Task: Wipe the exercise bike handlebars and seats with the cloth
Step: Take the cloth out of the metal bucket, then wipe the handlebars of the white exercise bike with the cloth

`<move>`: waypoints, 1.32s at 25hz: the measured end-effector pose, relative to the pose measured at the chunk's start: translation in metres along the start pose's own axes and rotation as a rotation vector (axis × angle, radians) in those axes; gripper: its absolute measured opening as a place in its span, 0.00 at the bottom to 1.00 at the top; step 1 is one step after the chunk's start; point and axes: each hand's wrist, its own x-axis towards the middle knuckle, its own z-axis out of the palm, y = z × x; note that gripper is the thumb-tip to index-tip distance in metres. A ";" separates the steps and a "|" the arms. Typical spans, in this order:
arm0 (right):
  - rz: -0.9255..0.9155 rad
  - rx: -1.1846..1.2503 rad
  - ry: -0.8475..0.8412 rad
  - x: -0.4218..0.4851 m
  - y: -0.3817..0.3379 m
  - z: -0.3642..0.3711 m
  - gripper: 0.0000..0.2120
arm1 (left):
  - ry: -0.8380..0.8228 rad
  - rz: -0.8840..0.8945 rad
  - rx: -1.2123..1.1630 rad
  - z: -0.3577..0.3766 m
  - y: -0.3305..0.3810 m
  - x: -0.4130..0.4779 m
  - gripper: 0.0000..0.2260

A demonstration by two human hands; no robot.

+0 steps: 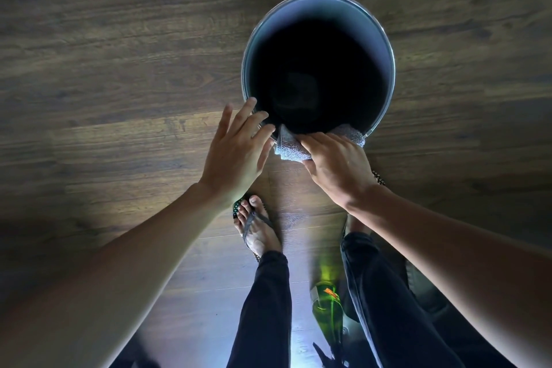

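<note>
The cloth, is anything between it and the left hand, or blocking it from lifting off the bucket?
Nothing visible. The cloth lies over the near rim of the bucket, gripped by the right hand. The open left hand is right beside it, fingers at the rim. No exercise bike is in view.

The floor (134, 54) is dark brown wood with streaked grain, paler and bluish-white where light falls near the feet. The bucket (385, 48) has a grey-blue inner wall fading to black at the bottom, with a pale rim. The cloth (291, 148) is light grey with a nubbly weave. The trousers (265, 308) are black. The sandal (254, 221) straps are grey. The bottle (327, 308) is green with an orange mark.
</note>
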 end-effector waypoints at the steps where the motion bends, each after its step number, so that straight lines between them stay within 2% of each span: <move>1: -0.004 0.017 0.013 -0.002 0.000 -0.003 0.15 | 0.002 -0.001 0.006 0.001 0.000 0.000 0.10; 6: -0.031 0.097 0.046 -0.011 -0.003 -0.023 0.15 | -0.015 -0.037 0.030 -0.002 0.004 0.001 0.10; 10: 0.023 0.127 0.032 -0.021 -0.012 -0.065 0.16 | -0.013 -0.111 -0.032 -0.045 0.018 0.004 0.11; 14: 0.139 0.158 0.057 -0.053 -0.038 -0.155 0.14 | -0.005 -0.138 -0.088 -0.147 0.045 0.005 0.12; 18: 0.290 0.192 0.042 -0.104 -0.076 -0.283 0.12 | -0.043 -0.134 -0.157 -0.292 0.100 0.009 0.11; 23: 0.370 0.246 0.133 -0.181 -0.117 -0.432 0.08 | 0.034 -0.087 -0.175 -0.448 0.176 0.000 0.16; 25: 0.410 0.263 0.163 -0.209 -0.126 -0.472 0.05 | 0.050 -0.076 -0.179 -0.485 0.201 -0.005 0.15; 28: 0.471 0.306 0.214 -0.253 -0.130 -0.513 0.07 | 0.054 -0.053 -0.208 -0.522 0.239 -0.012 0.12; 33: 0.581 0.423 0.317 -0.304 -0.090 -0.551 0.07 | 0.047 0.072 -0.232 -0.549 0.307 0.021 0.07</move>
